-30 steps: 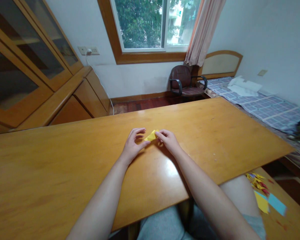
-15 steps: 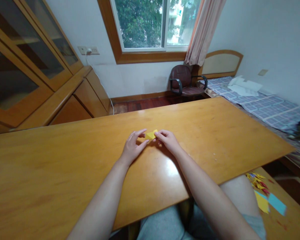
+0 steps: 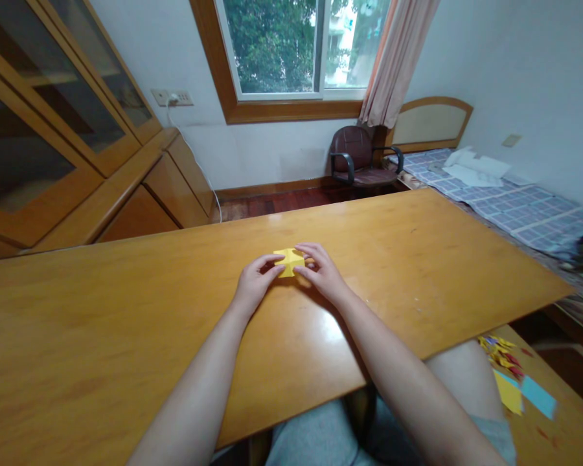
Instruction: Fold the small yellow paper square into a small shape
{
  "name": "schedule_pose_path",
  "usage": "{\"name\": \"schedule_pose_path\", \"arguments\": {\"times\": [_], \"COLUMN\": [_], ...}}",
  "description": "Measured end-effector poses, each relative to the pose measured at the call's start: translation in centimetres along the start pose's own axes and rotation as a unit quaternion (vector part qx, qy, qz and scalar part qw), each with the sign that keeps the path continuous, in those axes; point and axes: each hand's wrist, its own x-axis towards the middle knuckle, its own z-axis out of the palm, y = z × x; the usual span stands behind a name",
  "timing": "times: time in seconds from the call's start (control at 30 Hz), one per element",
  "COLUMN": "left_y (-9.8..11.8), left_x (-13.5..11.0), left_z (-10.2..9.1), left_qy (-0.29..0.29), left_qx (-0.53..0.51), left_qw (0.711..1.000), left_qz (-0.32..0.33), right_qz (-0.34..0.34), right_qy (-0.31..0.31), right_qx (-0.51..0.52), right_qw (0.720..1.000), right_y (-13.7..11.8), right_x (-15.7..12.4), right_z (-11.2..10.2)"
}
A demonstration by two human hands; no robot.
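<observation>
On the table (image 3: 126, 310), the left hand (image 3: 254, 281) and right hand (image 3: 324, 273) pinch opposite sides of a creased yellow paper (image 3: 290, 263), thumbs on its near edge. Lower right, a seat (image 3: 571, 427) bears a blue sheet (image 3: 539, 396) and a pile (image 3: 500, 355). Beyond the table stands a chair (image 3: 352, 150), left of the bed (image 3: 519, 207).

On my feed the paper piece (image 3: 290, 263) sits over the tabletop (image 3: 126, 310) between my two hands, left hand (image 3: 255, 279) at its left edge, right hand (image 3: 326, 275) at its right. Beyond the tabletop I have the window (image 3: 276, 48) ahead, a chair (image 3: 352, 150) to the right below it, and a cabinet (image 3: 170, 188) on the left. The bed (image 3: 527, 210) runs along the right. Low beside my right leg (image 3: 466, 375) (partly under the tabletop's edge), a lower surface (image 3: 576, 430) carries a pile (image 3: 501, 356), with two sheets (image 3: 539, 397) nearer me
</observation>
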Motion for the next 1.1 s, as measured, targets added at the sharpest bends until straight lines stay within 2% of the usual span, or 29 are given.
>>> {"name": "schedule_pose_path", "arguments": {"times": [0.1,0.5,0.77,0.93,1.1], "left_y": [0.0,0.5,-0.3,-0.2,-0.2], "left_x": [0.1,0.2,0.2,0.2,0.3], "left_z": [0.1,0.1,0.1,-0.1,0.0], "left_qy": [-0.01,0.016,0.011,0.005,0.028], "left_qx": [-0.042,-0.111,-0.142,-0.103,-0.085], "left_qw": [0.999,0.992,0.988,0.995,0.995], "left_qz": [-0.025,-0.056,-0.061,-0.003,0.042], "right_qz": [-0.005,0.035,0.03,0.04,0.07], "right_qy": [-0.026,-0.014,-0.026,-0.02,-0.02], "right_qx": [0.013,0.087,0.051,0.023,0.015], "right_qw": [1.0,0.996,0.998,0.999,0.997], "right_y": [0.0,0.0,-0.5,-0.8,-1.0], "right_x": [0.1,-0.1,0.0,-0.1,-0.3], "right_z": [0.0,0.2,0.4,0.3,0.4]}}
